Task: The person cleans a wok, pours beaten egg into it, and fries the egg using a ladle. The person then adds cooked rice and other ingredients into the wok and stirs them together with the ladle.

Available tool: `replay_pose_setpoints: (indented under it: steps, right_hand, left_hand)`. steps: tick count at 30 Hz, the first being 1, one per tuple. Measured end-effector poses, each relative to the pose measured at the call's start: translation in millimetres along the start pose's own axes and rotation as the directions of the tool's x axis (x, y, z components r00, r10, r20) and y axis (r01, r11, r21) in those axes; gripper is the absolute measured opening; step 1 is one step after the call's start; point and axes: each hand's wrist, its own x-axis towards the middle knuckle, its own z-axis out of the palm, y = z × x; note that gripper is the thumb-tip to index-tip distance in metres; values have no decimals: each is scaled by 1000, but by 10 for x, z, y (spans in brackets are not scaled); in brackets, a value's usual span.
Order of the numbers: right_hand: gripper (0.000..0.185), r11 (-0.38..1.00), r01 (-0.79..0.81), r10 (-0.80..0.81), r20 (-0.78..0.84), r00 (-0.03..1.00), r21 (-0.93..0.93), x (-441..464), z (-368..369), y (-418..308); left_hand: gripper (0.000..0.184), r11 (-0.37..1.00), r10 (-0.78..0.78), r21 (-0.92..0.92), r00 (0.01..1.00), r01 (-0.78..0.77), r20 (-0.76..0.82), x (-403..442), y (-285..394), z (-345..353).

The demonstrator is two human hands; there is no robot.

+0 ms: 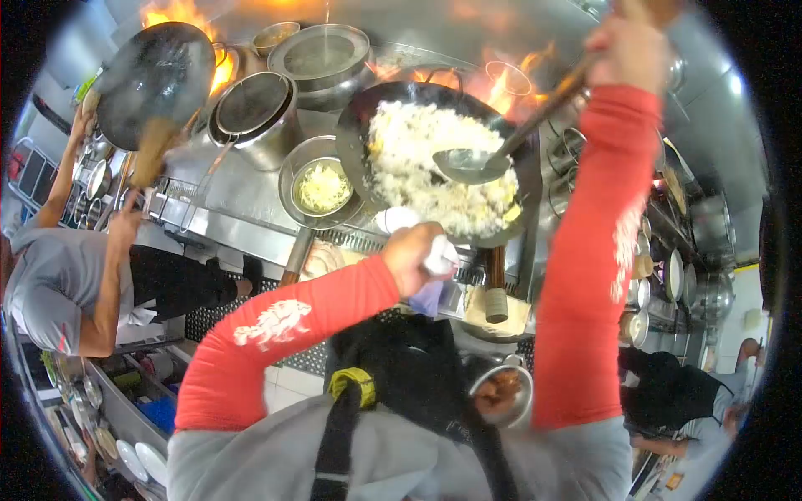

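My right hand [626, 54], raised at the upper right and somewhat blurred, is closed round the long handle of a ladle [472, 167]. The ladle's bowl rests among white rice with yellow bits of egg [426, 134] in a large black wok [355, 138]. At the wok's near rim, my left hand [413, 255] is closed on a folded white cloth [441, 255]. Whether the cloth wraps a wok handle is hidden. Flames [505, 88] rise behind the wok's far rim.
Left of the wok sit a bowl of shredded pale vegetable [324, 188] and strainers on pots [255, 104]. Farther left, another person [71, 275] handles a second wok [159, 79] over fire. A metal bowl with brown pieces [501, 392] is near my body. Someone [685, 392] stands behind right.
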Motion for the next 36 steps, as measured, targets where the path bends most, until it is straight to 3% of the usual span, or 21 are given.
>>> replay_pose_setpoints:
  steps: [1,4,6,8,9,10,11,13,15,16,17,18,20,21,23,26,27,32,34,35,36]
  right_hand:
    - [15,990,70,-58,-104,993,120,-309,141,-331]
    - [21,953,36,-100,-199,975,-300,-551,335,459]
    - [26,373,118,-421,-54,905,-920,39,237,1267]
    - [22,549,251,-200,166,965,-797,279,-123,915]
    - [21,889,192,-109,214,971,-416,284,-210,569]
    - [20,999,4,-17,260,965,50,288,-297,223]
    - [19,988,86,-104,135,985,128,570,-359,215]
    - [26,945,286,-253,205,946,-156,-138,-263,-197]
    - [35,514,462,-569,115,814,-723,-595,163,-174]
    - [33,588,403,-583,-22,812,-701,-611,318,184]
    - [32,874,274,-378,-207,902,-401,-610,417,413]
    - [31,988,78,-115,-295,948,-135,-554,485,524]
    - [31,970,-225,241,-220,945,97,-178,363,451]
    - [31,955,-267,281,-115,953,127,12,203,333]
    - [18,992,-63,53,90,995,112,68,-38,-122]
    - [14,998,-19,25,-94,995,64,-845,350,-656]
    - [15,970,233,-239,-102,966,-63,-600,312,72]
    - [27,966,-242,220,-195,956,-96,-232,385,351]
    - [31,996,-69,75,128,989,-49,179,-59,311]
    - [31,997,-73,74,128,989,-12,18,11,-46]
    - [29,991,-123,121,50,991,47,-89,51,-255]
  left_hand:
    - [10,1000,-18,-9,1000,18,20,20,-11,-18]
    - [11,1000,30,-7,996,-30,-90,178,20,-2]
    - [10,998,68,17,993,-67,-92,419,-346,-405]
    - [13,997,-52,47,998,54,-40,282,-734,-826]
    - [15,985,-150,-73,987,154,58,48,-781,-860]
    - [14,993,-120,0,991,120,58,-90,-780,-865]
    - [13,994,-89,69,994,85,59,-196,-732,-817]
    - [12,996,-86,-3,989,87,120,-211,-283,-380]
    - [10,998,69,-8,995,-68,71,169,-139,-268]
    - [11,988,157,0,986,-157,56,365,-74,-267]
    - [11,998,40,-50,995,-44,-91,581,-324,-473]
    - [12,992,121,-36,989,-124,-82,430,-524,-568]
    - [14,999,29,34,990,-24,-135,397,-867,-902]
    - [15,989,-144,16,990,144,-10,370,-1012,-1074]
    - [13,995,-25,92,988,39,-153,-487,-595,-443]
    - [12,994,-26,-107,999,22,-30,-230,38,4]
    - [12,994,-8,-109,1000,6,-16,-167,205,81]
    - [21,997,81,28,989,-78,-126,319,-679,-734]
    - [21,999,41,38,990,-37,-131,-233,-596,-509]
    - [22,988,104,131,981,-83,-163,-47,-647,-494]
    - [22,999,27,-32,990,-31,-138,-195,-379,-215]
